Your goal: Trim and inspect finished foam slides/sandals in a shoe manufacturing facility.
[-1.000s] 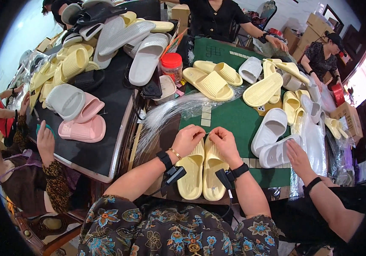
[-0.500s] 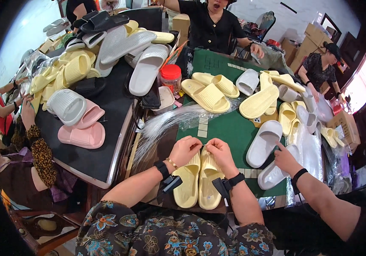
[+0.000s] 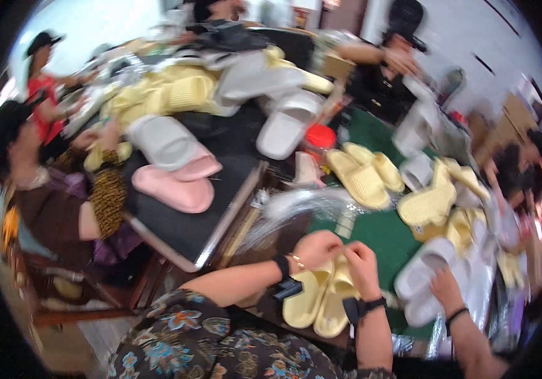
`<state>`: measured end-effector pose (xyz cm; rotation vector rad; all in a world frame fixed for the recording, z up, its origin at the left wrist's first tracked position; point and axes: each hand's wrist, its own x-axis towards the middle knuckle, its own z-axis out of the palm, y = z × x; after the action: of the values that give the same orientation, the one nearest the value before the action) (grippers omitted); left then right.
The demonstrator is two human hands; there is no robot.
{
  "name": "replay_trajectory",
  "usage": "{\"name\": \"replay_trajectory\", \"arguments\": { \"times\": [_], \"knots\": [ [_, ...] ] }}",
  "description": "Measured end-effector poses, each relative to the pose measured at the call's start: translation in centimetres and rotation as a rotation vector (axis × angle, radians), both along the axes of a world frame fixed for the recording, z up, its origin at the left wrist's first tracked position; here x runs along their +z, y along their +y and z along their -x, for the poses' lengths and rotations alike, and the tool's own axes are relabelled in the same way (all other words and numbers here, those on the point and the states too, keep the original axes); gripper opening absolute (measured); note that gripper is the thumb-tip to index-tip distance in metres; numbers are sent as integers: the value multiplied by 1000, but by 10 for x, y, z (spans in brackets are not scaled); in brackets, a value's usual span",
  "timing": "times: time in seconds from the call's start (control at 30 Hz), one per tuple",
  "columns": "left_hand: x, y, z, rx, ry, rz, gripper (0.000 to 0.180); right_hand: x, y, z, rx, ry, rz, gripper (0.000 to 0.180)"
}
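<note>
Close together over the toe ends of a pair of pale yellow slippers, my left hand and my right hand are both closed in a pinch. A thin pale strand showed between their fingertips half a second ago; motion blur hides it now. The slippers lie side by side at the table's near edge, heels toward me, their straps partly covered by my hands. A bundle of clear plastic strands lies beyond my left forearm.
At the right, another person's hand touches a grey slipper. Yellow slippers lie farther back on the green table near a red-lidded jar. Pink slippers and a slipper heap cover parts of the black table. Other people sit around.
The view has swung left, so the tables and my hands appear farther right and lower. My hands stay pinched over the yellow slippers. The person opposite now holds up a grey slipper.
</note>
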<state>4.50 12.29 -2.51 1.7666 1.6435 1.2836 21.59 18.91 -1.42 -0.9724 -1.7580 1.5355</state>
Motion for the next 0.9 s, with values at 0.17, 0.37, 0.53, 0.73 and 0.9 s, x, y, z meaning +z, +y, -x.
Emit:
{"name": "replay_trajectory", "arguments": {
  "times": [0.17, 0.37, 0.53, 0.73, 0.9],
  "knots": [
    [-5, 2, -11, -60, -21, -78, 15, -2, -4, -13, -47, 52, 119, 10],
    [-9, -1, -12, -39, -27, -150, 13, 12, -8, -4, 33, 104, 176, 9],
    [-12, 4, -12, -46, -21, -140, 13, 2, 0, -6, 53, 120, 146, 7],
    [-15, 6, -12, -45, -9, -158, 13, -6, 5, -9, 85, 130, 146, 3],
    [-17, 5, -13, -44, -1, -163, 12, -10, 7, -9, 69, 98, 161, 3]
  ]
}}
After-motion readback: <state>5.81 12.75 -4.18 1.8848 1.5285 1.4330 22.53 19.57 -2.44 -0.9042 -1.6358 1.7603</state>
